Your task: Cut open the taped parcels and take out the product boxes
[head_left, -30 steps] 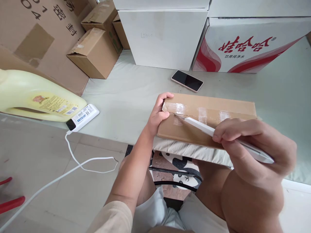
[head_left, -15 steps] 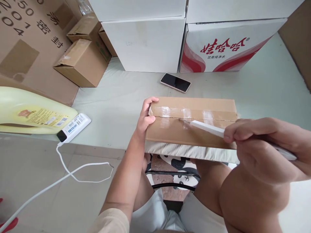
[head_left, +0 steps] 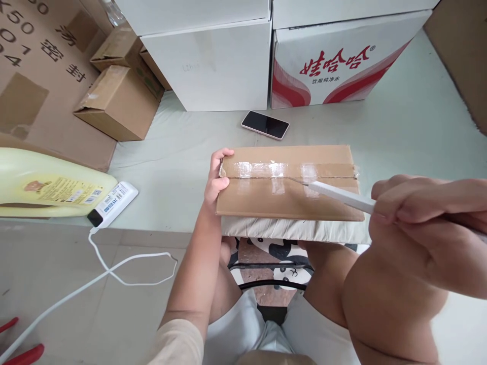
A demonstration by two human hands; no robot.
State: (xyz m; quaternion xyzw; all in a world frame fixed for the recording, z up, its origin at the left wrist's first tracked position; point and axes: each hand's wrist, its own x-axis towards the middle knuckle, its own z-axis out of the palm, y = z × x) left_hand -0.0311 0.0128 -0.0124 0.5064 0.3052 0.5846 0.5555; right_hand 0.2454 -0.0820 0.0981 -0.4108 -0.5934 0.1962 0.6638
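Note:
A flat brown cardboard box (head_left: 258, 200) lies on the cloth-covered surface at its front edge. Clear tape strips cross the seam along its top. My left hand (head_left: 217, 177) grips the box's left end, thumb on top and fingers around the far corner. In my right hand (head_left: 426, 218), the fingers are closed around a white-handled utility knife (head_left: 338, 196). Its thin blade points left, with the tip at the seam near the middle of the box. The rear of the handle is mostly hidden by my palm.
A phone (head_left: 265, 125) lies beyond the box, before stacked white cartons (head_left: 224, 71). To the left are small brown boxes (head_left: 122, 104), a pale yellow jug (head_left: 45, 185) and a white device (head_left: 114, 204) with a cable (head_left: 76, 295) trailing to the floor.
The knife has moved right along the seam, its tip now nearer the box's middle. My left hand keeps its hold on the left end. The whole view has shifted slightly.

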